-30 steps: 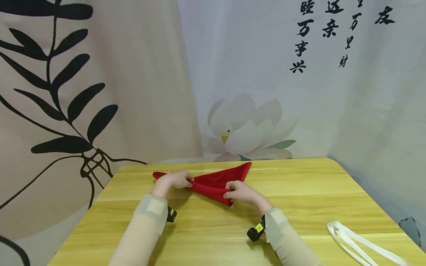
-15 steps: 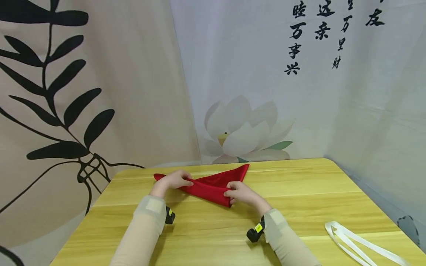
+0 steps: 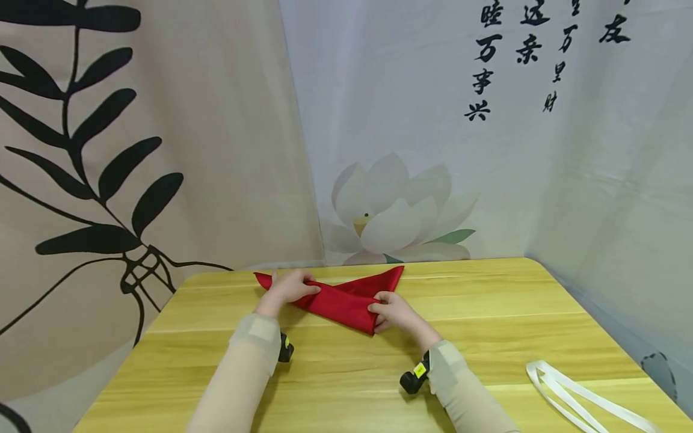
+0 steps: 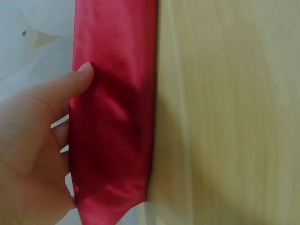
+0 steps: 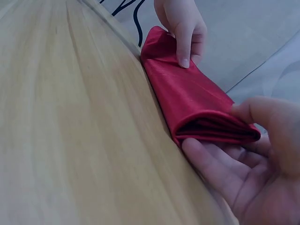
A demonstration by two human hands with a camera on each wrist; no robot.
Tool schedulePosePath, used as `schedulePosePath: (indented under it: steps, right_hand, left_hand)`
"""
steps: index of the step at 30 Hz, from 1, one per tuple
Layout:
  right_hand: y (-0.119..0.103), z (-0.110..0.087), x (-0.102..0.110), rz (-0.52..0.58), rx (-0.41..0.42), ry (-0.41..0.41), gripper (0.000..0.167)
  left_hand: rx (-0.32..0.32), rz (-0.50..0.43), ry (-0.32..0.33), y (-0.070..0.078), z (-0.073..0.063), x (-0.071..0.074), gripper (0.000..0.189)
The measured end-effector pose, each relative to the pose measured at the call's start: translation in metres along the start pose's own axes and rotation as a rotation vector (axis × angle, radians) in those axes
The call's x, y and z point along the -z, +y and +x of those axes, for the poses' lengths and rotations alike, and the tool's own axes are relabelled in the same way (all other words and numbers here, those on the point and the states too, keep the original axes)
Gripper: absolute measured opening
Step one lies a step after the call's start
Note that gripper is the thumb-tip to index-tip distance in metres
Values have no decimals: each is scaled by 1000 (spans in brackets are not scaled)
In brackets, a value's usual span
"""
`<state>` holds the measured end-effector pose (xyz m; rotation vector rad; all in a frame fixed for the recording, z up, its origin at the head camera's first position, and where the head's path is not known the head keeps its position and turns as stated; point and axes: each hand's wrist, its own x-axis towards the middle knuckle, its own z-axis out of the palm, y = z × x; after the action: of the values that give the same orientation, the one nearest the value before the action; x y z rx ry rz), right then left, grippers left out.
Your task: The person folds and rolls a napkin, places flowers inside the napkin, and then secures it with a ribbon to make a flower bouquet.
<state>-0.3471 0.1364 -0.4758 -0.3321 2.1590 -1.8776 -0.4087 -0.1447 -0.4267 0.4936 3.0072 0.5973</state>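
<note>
A shiny red satin scarf (image 3: 341, 305) lies near the far edge of the table, folded into a band, with pointed ends showing at left and upper right. My left hand (image 3: 291, 287) pinches its upper edge near the left end. In the left wrist view the thumb (image 4: 75, 84) presses on the front of the cloth, and the other fingers are partly hidden behind it. My right hand (image 3: 397, 314) grips the right end. From the right wrist, stacked layers (image 5: 218, 129) show at that end, between the thumb above and fingers below.
White ribbon-like straps (image 3: 574, 391) lie at the right front of the wooden table (image 3: 335, 385). Behind the table hangs a curtain (image 3: 411, 120) with a printed flower, leaves and characters. Each wrist wears a small black camera (image 3: 414, 379).
My left hand has shifted slightly right and up along the scarf. The front fold has been brought up into a wider, flatter band. My right hand keeps its hold with little movement.
</note>
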Motion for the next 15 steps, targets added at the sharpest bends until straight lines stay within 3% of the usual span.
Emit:
schedulePosePath:
  steps: [7, 15]
  right_hand:
    - [0, -1, 3, -27, -47, 71, 11]
    - [-1, -1, 5, -206, -56, 154, 11]
  left_hand:
    - [29, 42, 56, 8, 6, -12, 14]
    - [17, 48, 99, 7, 11, -23, 12]
